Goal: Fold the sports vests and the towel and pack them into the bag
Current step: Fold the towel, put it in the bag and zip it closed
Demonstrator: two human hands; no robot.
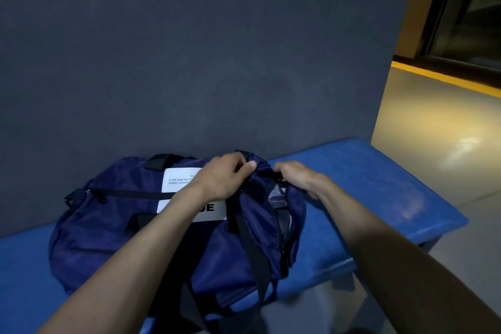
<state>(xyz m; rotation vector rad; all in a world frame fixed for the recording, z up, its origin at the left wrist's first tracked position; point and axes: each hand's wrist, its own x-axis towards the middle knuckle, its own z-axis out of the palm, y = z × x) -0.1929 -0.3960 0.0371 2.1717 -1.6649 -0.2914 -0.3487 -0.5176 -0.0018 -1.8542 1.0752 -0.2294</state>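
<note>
A navy bag (113, 228) lies on the blue desk (374, 187) against its far edge. The left hand (219, 179) pinches gathered fabric at the bag's right end; the right hand (295, 175) grips the same end just beside it.

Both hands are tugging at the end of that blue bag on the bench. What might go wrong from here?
1. The bag hangs partly over the front edge of the blue bench, so a hard pull might drag it off.
2. The left hand and right hand bunch the fabric at the opening, where a zip could snag on it.
3. A black strap crosses near the opening and may get caught.
</note>
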